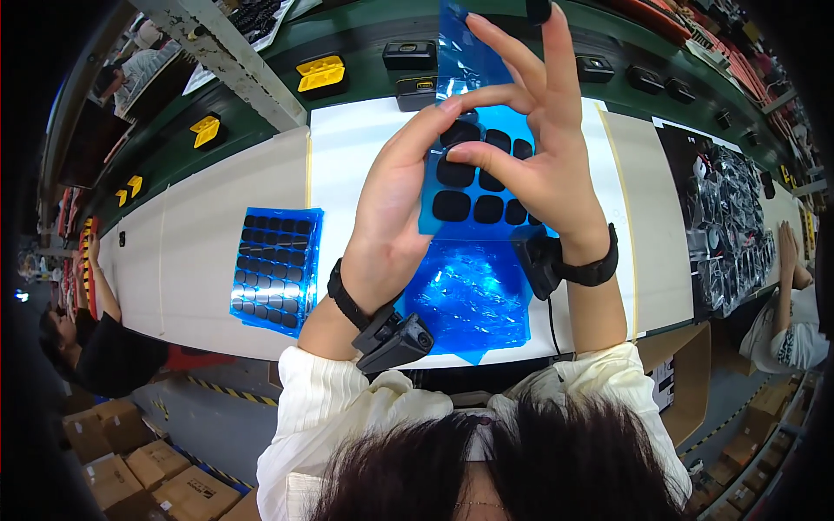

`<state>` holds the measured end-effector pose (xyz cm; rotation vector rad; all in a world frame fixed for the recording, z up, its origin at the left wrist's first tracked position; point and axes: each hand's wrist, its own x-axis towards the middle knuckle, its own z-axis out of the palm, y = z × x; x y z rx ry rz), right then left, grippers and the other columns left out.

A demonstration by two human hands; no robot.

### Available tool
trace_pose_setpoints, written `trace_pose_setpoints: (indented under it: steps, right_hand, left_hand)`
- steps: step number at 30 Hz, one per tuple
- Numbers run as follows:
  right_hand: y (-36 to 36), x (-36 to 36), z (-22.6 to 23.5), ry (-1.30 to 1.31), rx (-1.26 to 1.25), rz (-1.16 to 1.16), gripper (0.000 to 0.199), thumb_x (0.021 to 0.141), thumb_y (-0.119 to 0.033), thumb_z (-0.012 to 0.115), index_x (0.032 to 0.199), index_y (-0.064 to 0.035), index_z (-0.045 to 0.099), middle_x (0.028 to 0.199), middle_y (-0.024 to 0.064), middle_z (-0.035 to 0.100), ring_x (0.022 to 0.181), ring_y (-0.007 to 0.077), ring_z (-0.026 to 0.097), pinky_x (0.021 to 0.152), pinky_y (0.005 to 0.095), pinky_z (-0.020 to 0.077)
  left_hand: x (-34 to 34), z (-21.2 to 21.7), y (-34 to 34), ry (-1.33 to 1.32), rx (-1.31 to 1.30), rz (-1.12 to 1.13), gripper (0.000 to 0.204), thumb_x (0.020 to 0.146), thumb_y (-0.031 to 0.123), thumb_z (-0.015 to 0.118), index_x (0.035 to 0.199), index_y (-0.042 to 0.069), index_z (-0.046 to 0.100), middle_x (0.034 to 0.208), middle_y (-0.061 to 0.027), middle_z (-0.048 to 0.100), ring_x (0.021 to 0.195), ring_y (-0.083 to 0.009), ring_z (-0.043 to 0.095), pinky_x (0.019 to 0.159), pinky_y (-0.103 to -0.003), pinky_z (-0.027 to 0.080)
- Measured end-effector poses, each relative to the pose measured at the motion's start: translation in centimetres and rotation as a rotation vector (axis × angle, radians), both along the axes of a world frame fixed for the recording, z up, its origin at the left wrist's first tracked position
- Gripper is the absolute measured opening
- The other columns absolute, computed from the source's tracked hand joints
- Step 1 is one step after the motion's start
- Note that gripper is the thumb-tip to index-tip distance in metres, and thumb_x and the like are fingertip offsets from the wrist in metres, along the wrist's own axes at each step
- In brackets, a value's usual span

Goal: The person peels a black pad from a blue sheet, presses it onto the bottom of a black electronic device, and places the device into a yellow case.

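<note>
My left hand (pixel 393 187) is closed on the edge of a blue film sheet with rounded black pads (pixel 452 207), held up above the table. My right hand (pixel 556 152) is curled in from the other side, its thumb over the pads and a bent finger by my left fingertips at a strip of clear blue film (pixel 465 52) standing up. Other right fingers reach upward; a small dark piece (pixel 539 10) shows at one fingertip, its kind unclear. Below lie crinkled blue film sheets (pixel 469 295). Left of them is a stack of blue sheets with black pads (pixel 276 265).
Beyond the white table mat (pixel 343 130) runs a green belt (pixel 365 65) carrying black cases (pixel 410 56) and an open yellow-lined case (pixel 320 76). A metal post (pixel 230 61) stands at left. Bagged black parts (pixel 725 217) lie right. Other people work at both sides.
</note>
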<state>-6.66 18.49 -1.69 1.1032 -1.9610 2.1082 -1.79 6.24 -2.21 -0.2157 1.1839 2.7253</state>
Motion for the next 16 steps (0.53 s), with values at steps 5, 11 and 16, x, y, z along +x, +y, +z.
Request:
trace_pose_setpoints:
  steps: [5, 11, 16]
  right_hand:
    - [-1.3, -4.8, -2.0, 1.114, -0.28, 0.02, 0.096, 0.065, 0.005, 0.063, 0.134, -0.0145, -0.001, 0.129, 0.0221, 0.026, 0.095, 0.0227, 0.051, 0.078, 0.0312, 0.0442]
    - [-2.0, -4.9, -2.2, 1.113, -0.354, 0.087, 0.095, 0.066, 0.007, 0.062, 0.134, -0.0159, -0.001, 0.129, 0.023, 0.027, 0.093, 0.0223, 0.052, 0.079, 0.0313, 0.0428]
    - [-2.6, -5.4, -2.7, 1.124, -0.47, 0.25, 0.096, 0.066, 0.006, 0.063, 0.134, -0.017, -0.001, 0.129, 0.0228, 0.026, 0.094, 0.0242, 0.052, 0.083, 0.0328, 0.0409]
  left_hand:
    - [-0.1, -0.1, -0.2, 0.018, 0.047, -0.067, 0.028, 0.086, 0.032, 0.045, 0.102, 0.01, 0.05, 0.087, -0.0008, 0.055, 0.078, -0.0094, 0.055, 0.065, -0.023, 0.047]
    - [-0.6, -0.7, -0.8, -0.005, 0.158, -0.082, 0.027, 0.087, 0.029, 0.043, 0.101, 0.006, 0.048, 0.087, -0.0064, 0.057, 0.076, -0.0143, 0.058, 0.066, -0.025, 0.049]
    - [-0.6, -1.5, -1.2, 0.039, 0.188, -0.108, 0.025, 0.085, 0.025, 0.047, 0.105, 0.009, 0.049, 0.093, -0.0033, 0.054, 0.087, -0.0108, 0.053, 0.075, -0.024, 0.045]
